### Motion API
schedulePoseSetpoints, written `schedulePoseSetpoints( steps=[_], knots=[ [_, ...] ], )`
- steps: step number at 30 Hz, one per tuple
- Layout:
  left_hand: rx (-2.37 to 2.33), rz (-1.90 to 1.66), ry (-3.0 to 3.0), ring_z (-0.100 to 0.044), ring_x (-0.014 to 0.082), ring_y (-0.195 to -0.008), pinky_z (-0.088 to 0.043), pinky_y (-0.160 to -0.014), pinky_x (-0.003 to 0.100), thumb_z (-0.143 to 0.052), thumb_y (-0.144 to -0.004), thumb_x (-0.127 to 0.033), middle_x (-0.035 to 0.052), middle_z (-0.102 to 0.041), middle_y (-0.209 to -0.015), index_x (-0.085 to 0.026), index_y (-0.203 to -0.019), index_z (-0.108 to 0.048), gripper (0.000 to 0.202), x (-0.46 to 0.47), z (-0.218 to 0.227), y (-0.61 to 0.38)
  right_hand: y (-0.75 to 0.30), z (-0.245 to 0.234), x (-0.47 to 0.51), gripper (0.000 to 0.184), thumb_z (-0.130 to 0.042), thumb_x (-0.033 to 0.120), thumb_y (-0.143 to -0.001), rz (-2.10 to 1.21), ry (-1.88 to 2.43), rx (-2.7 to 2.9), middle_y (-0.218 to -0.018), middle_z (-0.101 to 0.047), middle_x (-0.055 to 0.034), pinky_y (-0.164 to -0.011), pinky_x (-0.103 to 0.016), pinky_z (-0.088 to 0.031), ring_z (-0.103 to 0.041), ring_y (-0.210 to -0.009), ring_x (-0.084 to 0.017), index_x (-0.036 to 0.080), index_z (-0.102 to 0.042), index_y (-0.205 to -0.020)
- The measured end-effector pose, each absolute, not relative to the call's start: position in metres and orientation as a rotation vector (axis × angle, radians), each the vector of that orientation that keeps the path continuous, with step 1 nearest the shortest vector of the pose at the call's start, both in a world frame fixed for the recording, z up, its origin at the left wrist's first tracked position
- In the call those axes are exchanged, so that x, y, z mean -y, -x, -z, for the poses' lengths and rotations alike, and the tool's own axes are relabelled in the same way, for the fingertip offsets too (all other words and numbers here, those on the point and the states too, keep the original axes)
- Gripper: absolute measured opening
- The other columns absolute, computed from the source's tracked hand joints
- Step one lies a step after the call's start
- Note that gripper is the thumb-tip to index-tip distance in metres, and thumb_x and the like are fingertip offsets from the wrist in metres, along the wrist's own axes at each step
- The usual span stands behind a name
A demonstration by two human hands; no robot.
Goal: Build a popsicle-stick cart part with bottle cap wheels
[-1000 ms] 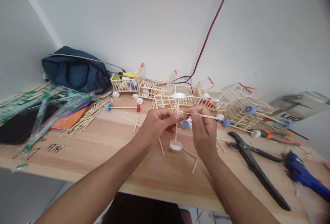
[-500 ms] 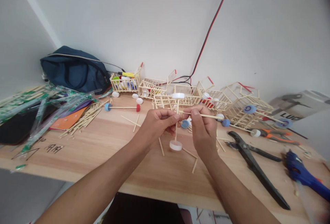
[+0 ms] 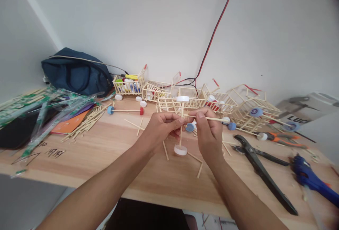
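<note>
My left hand (image 3: 164,125) pinches a thin wooden stick axle (image 3: 181,139) near its middle, closed around it. One white bottle cap (image 3: 183,99) sits on the far end of the axle and another white cap (image 3: 180,150) on its near end. Between the thumb and fingers of my right hand (image 3: 210,131) is a second wooden stick (image 3: 215,119), lying crosswise. Its left tip reaches the axle; whether the two are joined I cannot tell. Below the fingers, a blue bottle cap (image 3: 190,127) rests on the table.
Stick-built carts (image 3: 225,101) line the wall. A capped axle (image 3: 127,110), loose sticks (image 3: 88,122) and a blue bag (image 3: 76,71) are at left. At right lie black-handled pliers (image 3: 261,166), orange-handled pliers (image 3: 286,139) and a blue glue gun (image 3: 309,175) on the wooden table (image 3: 100,168).
</note>
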State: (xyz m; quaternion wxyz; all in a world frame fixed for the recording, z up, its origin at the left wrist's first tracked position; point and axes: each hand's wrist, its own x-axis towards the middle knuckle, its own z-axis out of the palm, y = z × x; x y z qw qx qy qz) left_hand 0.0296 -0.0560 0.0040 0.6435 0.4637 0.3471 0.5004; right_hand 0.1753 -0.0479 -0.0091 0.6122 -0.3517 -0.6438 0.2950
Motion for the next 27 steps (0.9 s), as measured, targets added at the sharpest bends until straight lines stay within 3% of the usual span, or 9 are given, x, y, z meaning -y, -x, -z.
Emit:
schedulePoseSetpoints(
  steps=[27],
  knots=[
    [-0.791, -1.134, -1.056, -0.052, 0.0069, -0.051, -0.044, -0.055, 0.022, -0.076, -0.068, -0.036, -0.0008, -0.059, -0.059, -0.012, -0.067, -0.065, 0.027, 0.0553, -0.0032, -0.0295, -0.1746, 0.0076, 0.0494, 0.022, -0.045, 0.03, -0.095, -0.692, 0.834, 1.471, -0.076, -0.059, -0.0006, -0.074, -0.031, -0.041, -0.057, -0.076, -0.016, 0.02, -0.06, -0.083]
  ],
)
